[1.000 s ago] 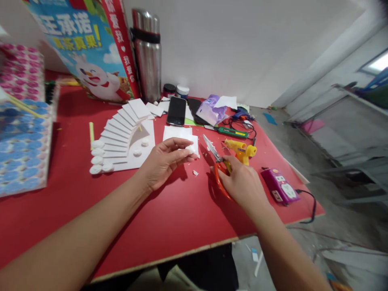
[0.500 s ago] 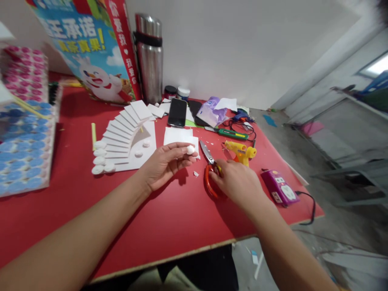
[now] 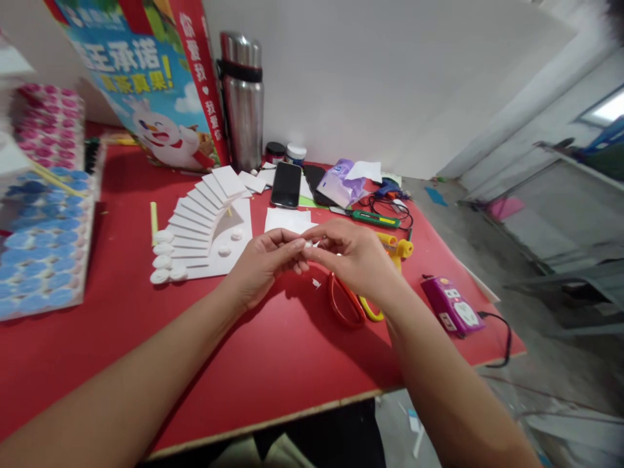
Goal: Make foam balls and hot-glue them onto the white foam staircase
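Both hands meet above the middle of the red table. A small white piece (image 3: 309, 244), mostly covered by fingers, is pinched in my left hand (image 3: 263, 265). My right hand (image 3: 358, 260) has its thumb and fingertips closed on the same piece from the other side. Below the right hand lie scissors (image 3: 332, 298) with red and yellow handles, their blades hidden by the hand. White paper squares (image 3: 285, 220) lie just behind the fingers. To the left, several round white rosettes (image 3: 162, 261) sit beside a fan of white strips (image 3: 188, 224) on a white board.
A yellow glue gun (image 3: 403, 248), a green-handled cutter (image 3: 375, 218) and a purple power socket box (image 3: 453, 307) are on the right. Along the back stand a steel flask (image 3: 244, 110), a phone (image 3: 286, 184) and a purple packet (image 3: 341, 184). Blue rosettes (image 3: 43, 260) fill the left edge.
My right hand has let go of the scissors, leaving them on the table, and moved left and up to the white piece. My left hand still holds it in nearly the same place.
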{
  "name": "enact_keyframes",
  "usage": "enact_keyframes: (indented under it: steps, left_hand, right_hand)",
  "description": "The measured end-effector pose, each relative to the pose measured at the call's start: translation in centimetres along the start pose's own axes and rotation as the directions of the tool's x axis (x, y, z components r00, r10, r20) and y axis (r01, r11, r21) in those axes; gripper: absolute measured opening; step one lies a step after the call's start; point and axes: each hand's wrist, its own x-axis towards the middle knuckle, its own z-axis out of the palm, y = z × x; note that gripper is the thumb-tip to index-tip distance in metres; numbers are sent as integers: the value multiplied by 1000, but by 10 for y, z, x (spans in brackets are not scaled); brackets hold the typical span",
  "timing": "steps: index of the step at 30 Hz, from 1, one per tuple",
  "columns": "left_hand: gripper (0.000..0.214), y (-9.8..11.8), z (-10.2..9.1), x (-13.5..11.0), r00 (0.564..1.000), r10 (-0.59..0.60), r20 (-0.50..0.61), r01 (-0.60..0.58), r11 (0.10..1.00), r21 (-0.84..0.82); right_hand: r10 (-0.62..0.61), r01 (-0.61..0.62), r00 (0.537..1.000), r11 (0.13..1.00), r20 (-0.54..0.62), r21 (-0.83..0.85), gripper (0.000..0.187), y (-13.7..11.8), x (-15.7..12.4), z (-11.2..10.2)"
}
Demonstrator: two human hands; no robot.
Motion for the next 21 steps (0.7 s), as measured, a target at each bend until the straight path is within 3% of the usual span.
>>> enact_keyframes:
  steps: [4, 10, 15, 21]
  left_hand:
    - [26, -3, -5, 0, 990, 132, -47, -119, 969, 216]
    - [23, -5, -10, -1, 942, 335, 8, -292, 809, 510]
    - [17, -4, -12, -2, 891, 451, 47, -365, 652, 665]
    - [11, -1, -11, -4, 850, 510, 129, -422, 514, 747]
  right_hand:
    - [79, -63, 996, 963, -50, 264, 13, 13, 6, 12]
    - [188, -126, 982, 716, -16, 687, 21, 34, 5, 27]
    - [236, -205, 969, 576, 79, 791, 25, 38, 5, 27]
    - [338, -336, 921, 448, 191, 828, 29, 32, 5, 22]
